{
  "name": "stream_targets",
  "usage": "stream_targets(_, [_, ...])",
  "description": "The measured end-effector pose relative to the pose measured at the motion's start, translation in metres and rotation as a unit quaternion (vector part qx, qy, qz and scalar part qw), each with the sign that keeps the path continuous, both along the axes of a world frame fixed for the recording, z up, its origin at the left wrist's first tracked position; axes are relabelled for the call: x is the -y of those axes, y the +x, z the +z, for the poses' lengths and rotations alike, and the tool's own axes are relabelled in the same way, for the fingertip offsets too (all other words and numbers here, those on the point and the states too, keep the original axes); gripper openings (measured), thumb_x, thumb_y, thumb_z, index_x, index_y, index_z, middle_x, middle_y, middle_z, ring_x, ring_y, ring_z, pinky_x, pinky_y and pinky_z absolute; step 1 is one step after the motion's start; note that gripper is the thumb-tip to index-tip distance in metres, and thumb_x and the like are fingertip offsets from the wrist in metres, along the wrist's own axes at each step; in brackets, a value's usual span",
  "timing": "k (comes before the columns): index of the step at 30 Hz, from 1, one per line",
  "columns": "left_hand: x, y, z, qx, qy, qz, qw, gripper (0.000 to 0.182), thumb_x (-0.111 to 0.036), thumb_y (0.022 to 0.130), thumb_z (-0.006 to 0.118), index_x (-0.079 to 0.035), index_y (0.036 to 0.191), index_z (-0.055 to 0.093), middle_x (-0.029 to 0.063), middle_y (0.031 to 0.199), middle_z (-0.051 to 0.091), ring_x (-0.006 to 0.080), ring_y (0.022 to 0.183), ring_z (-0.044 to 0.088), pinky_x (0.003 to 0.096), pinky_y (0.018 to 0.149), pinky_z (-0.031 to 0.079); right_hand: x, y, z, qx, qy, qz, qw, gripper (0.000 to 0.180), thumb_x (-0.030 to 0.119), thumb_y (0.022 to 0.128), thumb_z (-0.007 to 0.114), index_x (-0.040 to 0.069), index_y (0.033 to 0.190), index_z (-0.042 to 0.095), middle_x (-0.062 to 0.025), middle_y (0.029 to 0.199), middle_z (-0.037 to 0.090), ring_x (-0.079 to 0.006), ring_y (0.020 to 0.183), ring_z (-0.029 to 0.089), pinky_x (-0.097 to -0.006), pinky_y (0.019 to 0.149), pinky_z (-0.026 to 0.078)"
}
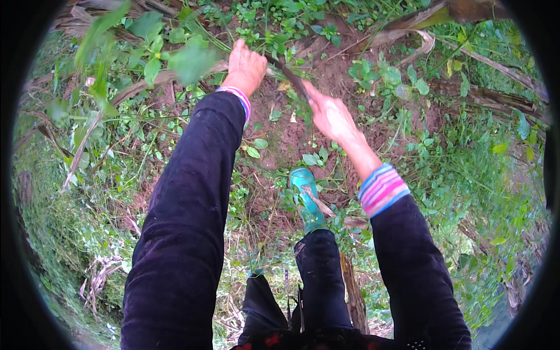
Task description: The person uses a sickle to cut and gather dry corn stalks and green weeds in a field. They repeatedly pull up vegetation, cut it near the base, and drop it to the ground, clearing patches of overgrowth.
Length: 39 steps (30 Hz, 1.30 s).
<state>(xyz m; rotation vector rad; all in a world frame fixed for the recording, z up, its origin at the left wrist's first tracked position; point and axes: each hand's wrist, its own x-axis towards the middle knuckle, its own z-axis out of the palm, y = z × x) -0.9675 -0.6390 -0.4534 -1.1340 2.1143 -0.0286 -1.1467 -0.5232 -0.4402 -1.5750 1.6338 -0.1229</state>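
Observation:
My left hand is closed around a bunch of green weed stems, whose leafy part spreads to the upper left and looks blurred. In my right hand is a dark, narrow hand tool, perhaps a sickle or knife. It slants up and left from my fingers, and its far end lies close beside my left fist among the plants. Leaves and stems hide that end, so whether it touches the stems cannot be told. Reddish-brown soil shows below both hands.
A teal rubber boot stands on weedy ground, a dry leaf lying across it. Dry, brown stalks cross the right side, and a thick stem lies at the top right. Another dry stalk curves through the left. An upright brown stump is near my leg.

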Motion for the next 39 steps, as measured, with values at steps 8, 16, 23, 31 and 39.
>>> stream_targets(8, [-0.027,0.011,-0.010,-0.056,0.017,0.156,0.986,0.024,-0.016,0.077,0.059,-0.012,0.101,0.062,0.0127,0.116,0.056,0.0284,0.095,0.063,0.0377,0.077,0.051,-0.048,0.005,-0.011,0.029,-0.070,-0.127,0.989,0.045,0.023,0.094,0.040,0.020,0.138,0.036,-0.0203,0.105,0.063,-0.0361,0.093,0.062,-0.0456,0.082,0.046])
stream_targets(16, [-0.033,0.021,-0.022,-0.098,-0.034,0.180,0.978,0.061,-0.019,0.079,0.057,-0.010,0.135,0.037,0.0155,0.125,0.052,0.0308,0.097,0.062,0.0382,0.077,0.052,0.001,0.019,-0.025,-0.007,-0.059,-0.076,0.995,0.045,0.022,0.093,0.040,0.022,0.138,0.036,-0.0248,0.095,0.062,-0.0392,0.086,0.063,-0.0470,0.077,0.049])
stream_targets(23, [-0.094,0.024,0.001,-0.193,0.083,0.041,0.977,0.018,-0.019,0.078,0.055,-0.009,0.084,0.068,0.0115,0.087,0.068,0.0247,0.078,0.067,0.0377,0.067,0.053,-0.186,0.003,-0.009,-0.008,0.042,-0.163,0.986,0.049,0.018,0.094,0.040,0.019,0.141,0.029,-0.0300,0.084,0.058,-0.0460,0.069,0.059,-0.0522,0.062,0.046])
stream_targets(31, [-0.155,-0.013,0.021,-0.374,0.022,0.169,0.911,0.011,-0.022,0.072,0.061,-0.013,0.067,0.067,0.0083,0.065,0.065,0.0248,0.065,0.066,0.0374,0.058,0.051,-0.161,-0.007,0.031,-0.050,-0.127,-0.100,0.986,0.048,0.016,0.091,0.040,0.023,0.138,0.032,-0.0263,0.070,0.060,-0.0442,0.065,0.060,-0.0533,0.059,0.047])
stream_targets(39, [-0.175,-0.030,0.034,-0.315,0.117,0.184,0.924,0.016,-0.020,0.073,0.057,-0.009,0.076,0.069,0.0122,0.075,0.067,0.0277,0.070,0.067,0.0391,0.060,0.052,-0.211,-0.021,0.064,-0.058,-0.011,-0.118,0.991,0.048,0.011,0.092,0.039,0.015,0.139,0.032,-0.0262,0.079,0.060,-0.0433,0.071,0.060,-0.0513,0.061,0.047])
